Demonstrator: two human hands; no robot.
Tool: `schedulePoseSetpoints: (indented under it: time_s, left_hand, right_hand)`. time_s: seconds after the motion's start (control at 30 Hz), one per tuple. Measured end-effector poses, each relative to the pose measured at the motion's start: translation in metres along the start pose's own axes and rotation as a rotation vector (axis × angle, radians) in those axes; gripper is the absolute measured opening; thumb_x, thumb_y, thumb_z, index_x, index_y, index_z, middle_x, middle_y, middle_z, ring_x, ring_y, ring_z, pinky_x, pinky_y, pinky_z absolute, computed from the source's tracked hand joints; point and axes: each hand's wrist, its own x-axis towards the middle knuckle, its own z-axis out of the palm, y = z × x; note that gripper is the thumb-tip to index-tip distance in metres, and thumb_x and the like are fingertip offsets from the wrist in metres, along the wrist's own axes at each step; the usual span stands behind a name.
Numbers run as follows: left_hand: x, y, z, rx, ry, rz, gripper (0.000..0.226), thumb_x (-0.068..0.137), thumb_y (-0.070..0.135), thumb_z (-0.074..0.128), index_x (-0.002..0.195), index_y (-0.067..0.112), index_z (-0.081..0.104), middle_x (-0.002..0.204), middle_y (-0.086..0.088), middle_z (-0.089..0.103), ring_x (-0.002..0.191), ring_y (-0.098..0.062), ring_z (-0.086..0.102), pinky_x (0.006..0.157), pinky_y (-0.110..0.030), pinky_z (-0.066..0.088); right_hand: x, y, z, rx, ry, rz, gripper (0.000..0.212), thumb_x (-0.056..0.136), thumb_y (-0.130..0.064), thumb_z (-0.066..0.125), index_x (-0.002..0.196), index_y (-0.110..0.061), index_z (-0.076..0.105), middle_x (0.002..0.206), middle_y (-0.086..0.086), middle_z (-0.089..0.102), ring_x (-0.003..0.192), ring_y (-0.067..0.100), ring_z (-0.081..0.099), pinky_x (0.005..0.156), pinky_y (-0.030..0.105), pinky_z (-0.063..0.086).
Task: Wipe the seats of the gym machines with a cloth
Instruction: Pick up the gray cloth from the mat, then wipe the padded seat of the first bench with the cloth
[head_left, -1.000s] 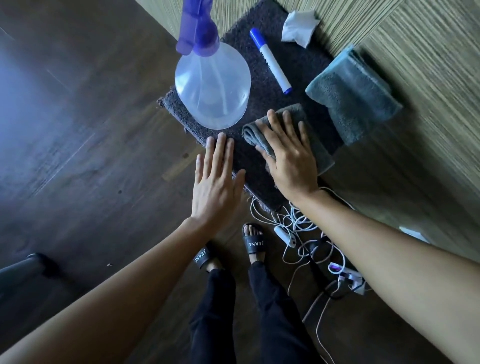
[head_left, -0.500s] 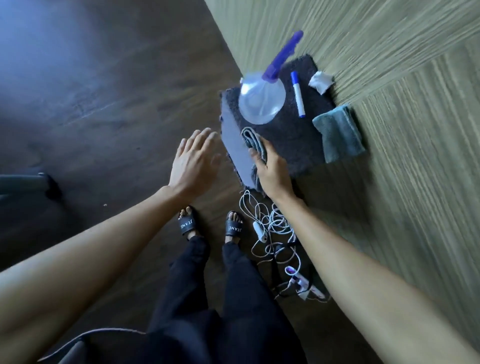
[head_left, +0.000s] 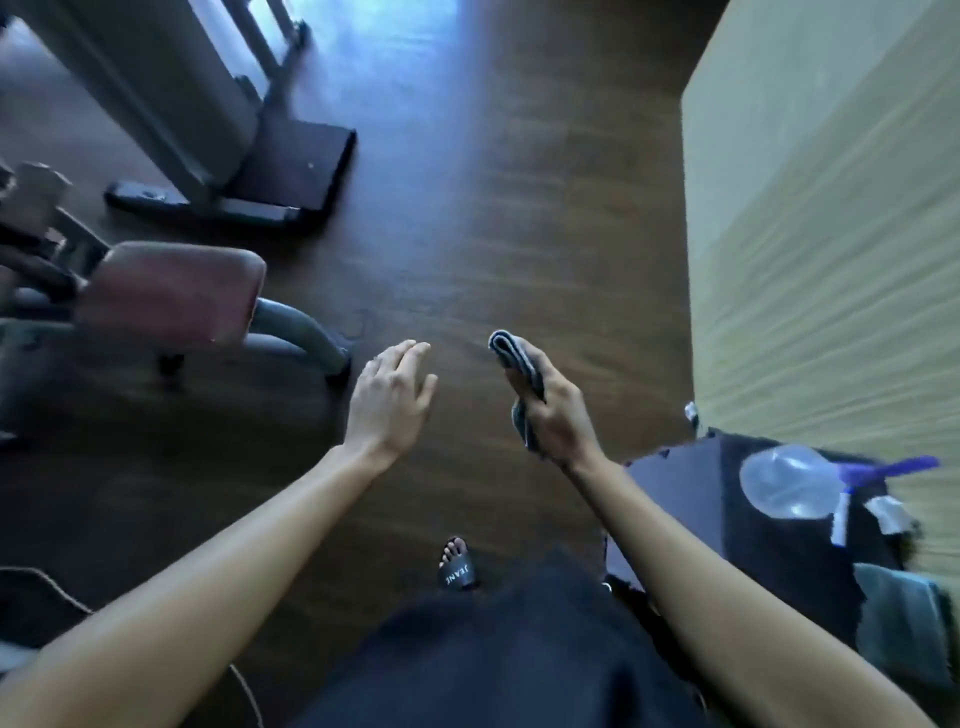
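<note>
A folded cloth (head_left: 519, 374) is gripped in the closed right hand (head_left: 558, 410). The left hand (head_left: 389, 400) is held open, empty. A padded seat (head_left: 171, 291) is located at 10 o'clock.

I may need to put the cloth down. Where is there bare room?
The red seat at the left is bare, as is the dark floor between it and the wall. The mat at the right is crowded with a spray bottle, marker and towel.

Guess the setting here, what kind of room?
Likely a small gym: a padded reddish seat on a metal frame, another machine's base on the dark wood floor.
</note>
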Motion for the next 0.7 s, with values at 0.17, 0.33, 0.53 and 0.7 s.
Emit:
schedulePoseSetpoints:
  time_s: [0.17,0.33,0.53,0.7]
  left_hand:
    - [0.032,-0.082,-0.054,0.0,0.141,-0.177,0.041,0.094,0.025,0.058,0.133,0.014,0.056,0.139,-0.007,0.056,0.13,-0.025,0.048,0.113,-0.04,0.035]
    - [0.062,-0.156,-0.082,-0.032,0.253,-0.381,0.041,0.091,0.023,0.06,0.131,0.013,0.059,0.135,-0.006,0.059,0.127,-0.026,0.052,0.11,-0.043,0.037]
    - [0.107,-0.246,-0.094,-0.042,0.385,-0.651,0.037,0.088,0.021,0.062,0.124,0.011,0.064,0.126,-0.007,0.065,0.115,-0.028,0.059,0.103,-0.04,0.045]
    - [0.157,-0.315,-0.083,-0.161,0.473,-0.924,0.037,0.081,0.02,0.06,0.115,0.006,0.068,0.115,-0.011,0.069,0.107,-0.032,0.064,0.096,-0.042,0.049]
  right_hand:
    - [0.078,-0.052,0.079,-0.022,-0.173,-0.063,0.034,0.101,-0.03,0.055,0.135,-0.036,0.053,0.056,-0.013,0.057,0.043,0.004,0.053,0.05,0.018,0.042]
    - [0.159,-0.096,0.163,-0.054,-0.385,-0.143,0.029,0.1,-0.03,0.055,0.128,-0.039,0.056,0.059,-0.008,0.06,0.042,0.004,0.05,0.049,0.018,0.043]
    - [0.268,-0.125,0.262,-0.127,-0.653,-0.169,0.028,0.102,-0.029,0.052,0.123,-0.046,0.056,0.052,-0.003,0.057,0.037,0.014,0.048,0.04,0.021,0.039]
    - [0.354,-0.142,0.35,-0.182,-0.84,-0.165,0.035,0.102,-0.023,0.05,0.121,-0.052,0.056,0.057,-0.01,0.062,0.033,0.013,0.046,0.038,0.021,0.036]
